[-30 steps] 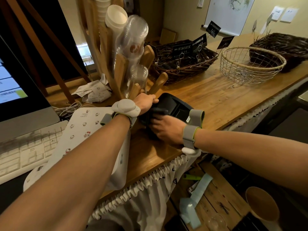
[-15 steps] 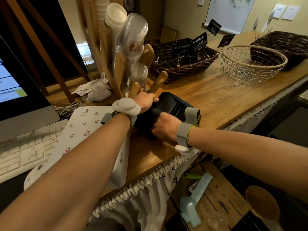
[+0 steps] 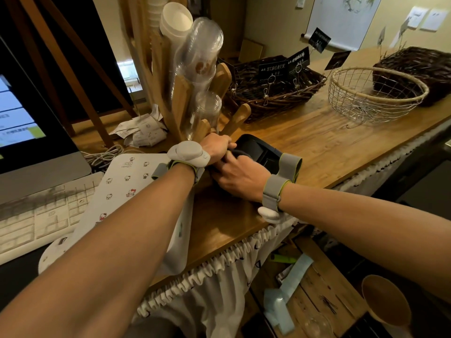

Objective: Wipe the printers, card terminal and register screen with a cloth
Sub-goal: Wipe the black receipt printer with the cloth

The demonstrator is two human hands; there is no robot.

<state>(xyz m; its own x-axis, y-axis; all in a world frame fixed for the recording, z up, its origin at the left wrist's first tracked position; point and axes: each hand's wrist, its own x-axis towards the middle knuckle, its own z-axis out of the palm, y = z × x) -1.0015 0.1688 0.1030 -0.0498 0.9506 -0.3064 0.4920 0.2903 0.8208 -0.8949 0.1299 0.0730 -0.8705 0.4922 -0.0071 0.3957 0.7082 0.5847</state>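
Centrally, the fingers [image 3: 228, 160] of the right hand [image 3: 241, 178] were curled around a dark cloth [image 3: 240, 152], bunching it and pressing it against the near-left part of the black device [image 3: 261, 148]. The cloth lay between the two hands, mostly covered by them. The left hand [image 3: 216, 147] sat on the left side of the same device, its fingers bent down over that edge and its thumb [image 3: 230, 144] lying along the top. The fingertips themselves were hidden behind the hand. The two hands touched each other above the cloth.

Each wrist carried a grey band: the left band [image 3: 188, 153] with a rounded pale housing on top, the right band [image 3: 273, 191] with a pale housing underneath.

The black device rested on the wooden counter [image 3: 329, 147], just in front of a wooden cup rack [image 3: 181, 98] loaded with paper and clear plastic cups. A white printer [image 3: 122, 189] with cartoon stickers sat just left of the device, under the left forearm. The register screen [image 3: 19, 118] stood at the far left, lit, with a pale keyboard [image 3: 34, 220] below it. A dark wicker basket [image 3: 280, 98] and a wire basket [image 3: 375, 96] stood farther along the counter, well apart from the hands.
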